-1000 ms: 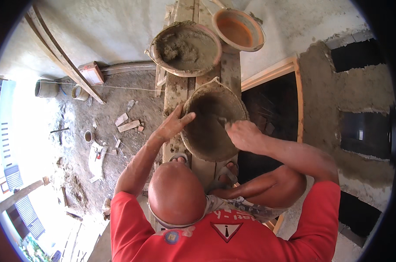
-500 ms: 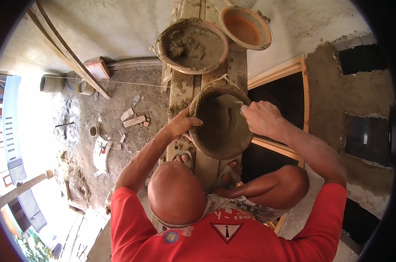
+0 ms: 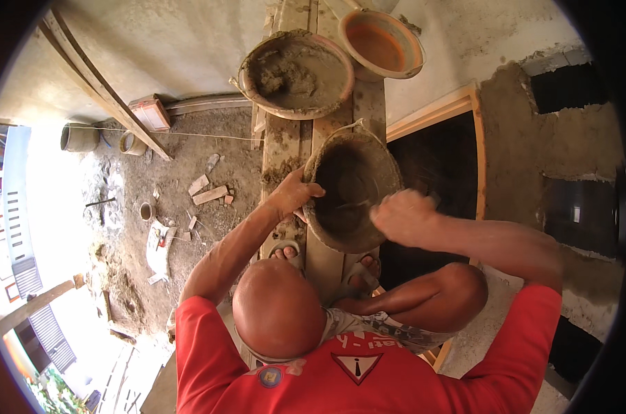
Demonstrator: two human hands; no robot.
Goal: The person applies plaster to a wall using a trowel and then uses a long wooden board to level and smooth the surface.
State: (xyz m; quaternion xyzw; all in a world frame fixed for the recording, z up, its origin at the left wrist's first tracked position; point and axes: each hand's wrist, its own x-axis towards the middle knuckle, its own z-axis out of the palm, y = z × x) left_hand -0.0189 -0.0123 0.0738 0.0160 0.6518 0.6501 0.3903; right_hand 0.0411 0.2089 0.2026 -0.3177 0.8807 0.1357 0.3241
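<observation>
A mortar-caked bucket [image 3: 389,162] stands tilted on the planks in front of me, with wet grey mortar inside. My left hand [image 3: 294,195] grips its left rim, thumb over the edge and fingers outside. Over the right side of the bucket, my right hand [image 3: 406,217] is closed in a fist and smeared by motion. It holds what looks like a mortar-coated trowel [image 3: 358,205], whose blade shows only faintly inside the bucket; the handle is hidden in the fist.
Beyond it on the planks [image 3: 296,148] stand a wide bucket of mortar [image 3: 306,76] and a bucket with an orange inside [image 3: 378,48]. A wooden frame [image 3: 477,172] borders a dark opening at right. Broken bricks [image 3: 209,195] litter the ground lower left; long boards [image 3: 102,83] lean there.
My right hand has swung down and nearer along the bucket's right side, with the trowel. The bucket has tipped slightly, while my left hand keeps its hold on the rim.
</observation>
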